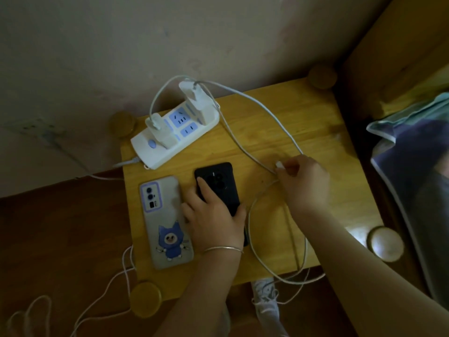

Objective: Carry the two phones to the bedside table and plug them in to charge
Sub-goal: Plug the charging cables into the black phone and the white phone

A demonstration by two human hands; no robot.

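Observation:
Two phones lie face down on the wooden bedside table [303, 132]. The grey phone [165, 222] with a blue cartoon cat case is at the left. Beside it the black phone [218, 183] lies under my left hand [213, 220], whose fingers rest on its lower half and grip its edges. My right hand [301, 181] pinches the white plug end of a charging cable [279, 164] to the right of the black phone. Both white cables [243, 98] run from two chargers in the white power strip [175, 135] at the table's back left.
The cables loop over the table's front edge toward the floor, where more white cord [109, 283] lies. A bed with a dark cover [413, 186] borders the table's right side. The wall stands behind. A white shoe [264, 295] shows below the front edge.

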